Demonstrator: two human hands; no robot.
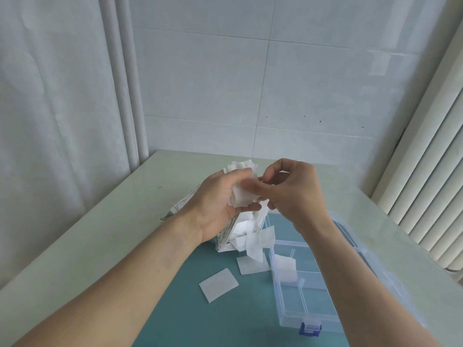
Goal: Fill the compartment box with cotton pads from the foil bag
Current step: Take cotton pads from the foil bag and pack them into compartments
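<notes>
Both hands' fingers (pixel 250 189) — gripping cotton pads (pixel 241 196)

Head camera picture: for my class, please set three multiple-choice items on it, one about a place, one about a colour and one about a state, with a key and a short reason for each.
1. Where does the foil bag lie?
A. on the mat, left of the box
B. inside the box
C. against the back wall

2. What colour is the mat under the box?
A. red
B. teal
C. black

3. What is the left hand doing?
A. resting flat on the table
B. gripping a stack of cotton pads
C. closing the box

Key:
1 A, the bag lies on its side left of the box, pads spilling from its mouth.
2 B, a teal mat shows beneath the clear box and two loose pads.
3 B, its fingers curl round the stack of cotton pads, while the right hand pinches at the same stack.
</notes>
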